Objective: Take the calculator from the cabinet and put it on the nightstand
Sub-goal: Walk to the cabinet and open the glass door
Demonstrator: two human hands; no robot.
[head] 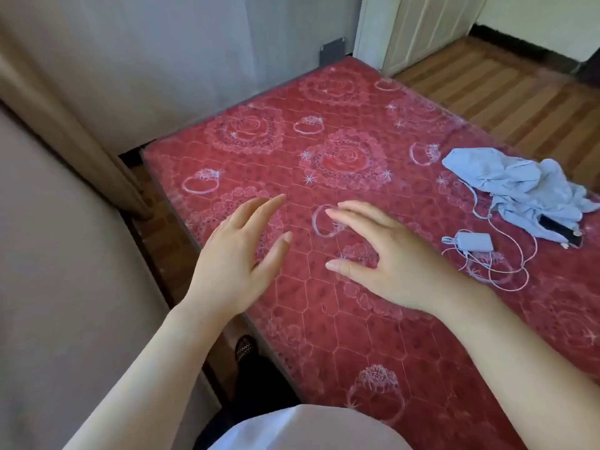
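The red mattress fills most of what I see, its cover printed with pale roses and rings, running from my body out toward the far wall. To my left stands a tall beige panel, close against the mattress edge with a dark narrow gap between them. Beyond the far right corner lies striped wooden floor, with a white door at the top of it.

On the right side of the mattress sits a crumpled light-blue cloth, partly covering something dark at its lower edge. Just beside it, nearer to me, lies a small white charger with its thin white cable looped loosely around it.

My left hand hangs over the left edge of the mattress, palm down, fingers spread and straight, its grip holding nothing. My right hand hovers just beside it over the red cover, fingers curved and parted from the thumb, that grip likewise empty. The two hands are near each other but apart.

I cannot see the calculator anywhere here, nor tell which thing is the cabinet or nightstand.
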